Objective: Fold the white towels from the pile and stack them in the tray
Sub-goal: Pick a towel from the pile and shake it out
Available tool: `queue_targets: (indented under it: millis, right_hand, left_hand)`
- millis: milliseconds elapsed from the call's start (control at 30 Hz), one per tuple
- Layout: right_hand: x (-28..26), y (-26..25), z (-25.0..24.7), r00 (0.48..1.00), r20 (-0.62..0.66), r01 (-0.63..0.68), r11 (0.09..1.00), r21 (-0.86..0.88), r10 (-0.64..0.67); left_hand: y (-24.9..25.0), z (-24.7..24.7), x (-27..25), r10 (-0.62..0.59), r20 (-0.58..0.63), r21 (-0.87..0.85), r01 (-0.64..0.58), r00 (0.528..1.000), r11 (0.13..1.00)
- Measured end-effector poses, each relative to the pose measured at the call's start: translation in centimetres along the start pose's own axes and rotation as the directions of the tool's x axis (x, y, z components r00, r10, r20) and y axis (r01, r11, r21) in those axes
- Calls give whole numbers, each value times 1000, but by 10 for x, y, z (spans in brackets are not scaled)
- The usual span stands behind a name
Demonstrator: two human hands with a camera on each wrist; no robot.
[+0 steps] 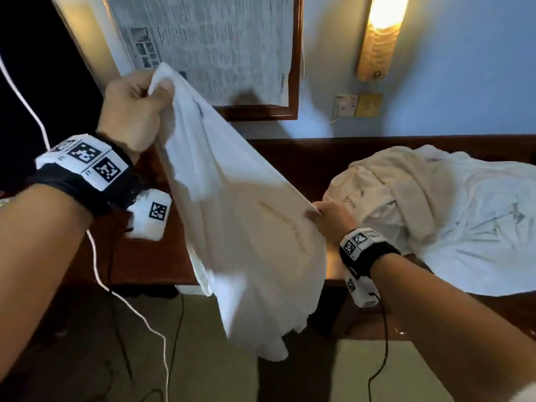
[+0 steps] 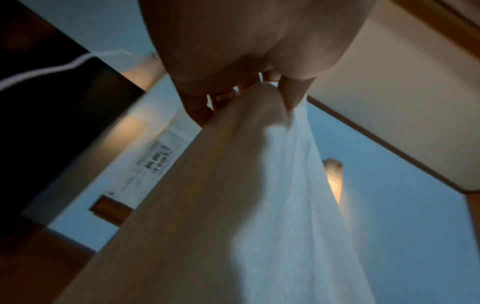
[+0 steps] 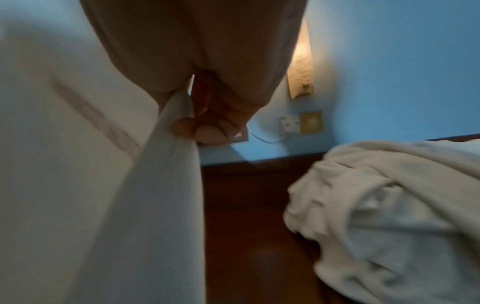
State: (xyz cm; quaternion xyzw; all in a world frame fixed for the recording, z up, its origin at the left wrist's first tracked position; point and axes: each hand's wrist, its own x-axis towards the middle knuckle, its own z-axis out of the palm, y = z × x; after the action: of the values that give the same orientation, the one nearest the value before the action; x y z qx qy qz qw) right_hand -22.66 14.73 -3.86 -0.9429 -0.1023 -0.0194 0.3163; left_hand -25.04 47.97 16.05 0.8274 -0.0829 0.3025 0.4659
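Towel [image 1: 232, 204] slung corner to corner, L high, R low.
L hand [image 1: 136, 111] and R hand [image 1: 333, 219] both pinch corners; long edge slopes down-right between fingers, rest hangs below; pile [image 1: 406, 198] just beyond R fingers.

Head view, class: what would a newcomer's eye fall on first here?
A white towel hangs mid-frame, pinched high by the left hand and lower by the right hand. To the right, a crumpled pile of towels lies on the dark wooden table, under a glowing wall lamp.
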Motion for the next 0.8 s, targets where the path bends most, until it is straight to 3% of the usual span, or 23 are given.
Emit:
queue_targets:
  millis: [133, 267, 400, 467, 533, 567, 633, 667, 700, 800]
  right_hand:
    - [5, 73, 14, 984, 106, -119, 974, -195, 141]
    - [-1, 112, 19, 926, 219, -189, 880, -437, 308]
    - [4, 123, 23, 902, 194, -220, 795, -565, 387]
    - [13, 91, 21, 955, 134, -173, 861, -478, 266]
    - [20, 36, 16, 1000, -27, 3, 975, -222, -9]
    - [20, 2, 14, 981, -124, 144, 988, -54, -150]
    - [15, -65, 8, 888, -268, 427, 887, 175, -375]
    - [13, -93, 5, 851, -298, 509, 820, 263, -433]
    - [11, -116, 1, 848, -301, 525, 773, 357, -436]
    - [12, -161, -9, 905, -259, 425, 722, 547, -336]
  left_hand:
    - [-20, -15, -2, -40, -85, 85, 47, 996, 995]
    - [-25, -26, -8, -54, -110, 92, 64, 992, 994]
    - [-16, -12, -11, 9, -43, 109, -4, 999, 994]
    - [-11, 1, -10, 42, 14, 115, -43, 999, 992]
    - [-8, 14, -11, 71, 106, 141, -86, 992, 986]
    - [-6, 20, -12, 88, 160, 154, -113, 983, 982]
    - [-1, 31, -17, 112, 255, 158, -156, 960, 975]
    - [0, 35, -19, 122, 289, 151, -171, 950, 974]
    - [2, 38, -21, 124, 315, 140, -175, 941, 975]
    - [1, 39, -27, 116, 374, 76, -156, 920, 985]
